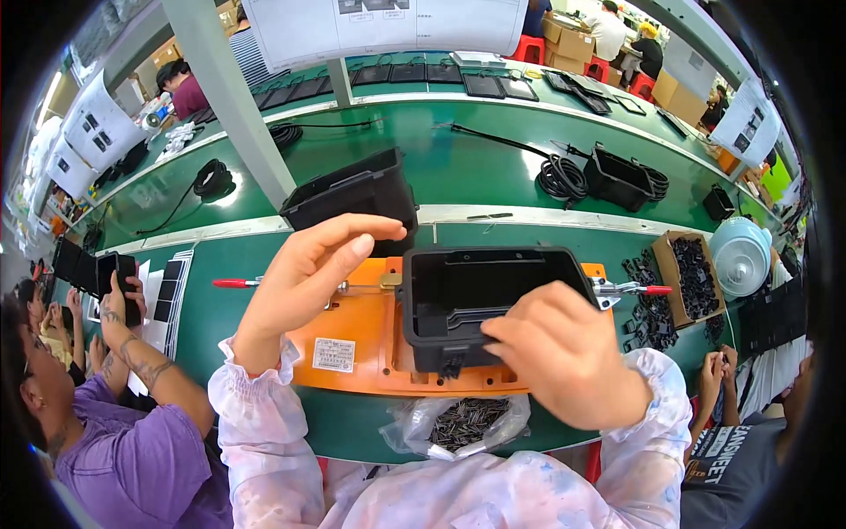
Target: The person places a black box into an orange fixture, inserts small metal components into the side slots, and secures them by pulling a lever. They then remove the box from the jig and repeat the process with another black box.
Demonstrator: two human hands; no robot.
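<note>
A black plastic box (432, 340) with its hollow side up sits in an orange fixture (370, 361) on the green bench. My left hand (300, 278) hovers left of the box, its fingers stretched out and nothing in them. Over the box's front right rim, my right hand (564, 353) has its fingers curled and the thumb and fingertips pressed together. What they pinch, if anything, is hidden. Red-handled toggle clamps (648, 289) flank the box on both sides. Close to my body lies a clear plastic bag (520, 414) of small dark pins or screws (467, 421).
Behind my left hand stands another black box (352, 189). A cardboard carton (674, 300) of small black parts is at the right, with loose parts (648, 317) beside it. Coiled black cables (562, 179) lie farther back. Co-workers (132, 397) sit on both sides.
</note>
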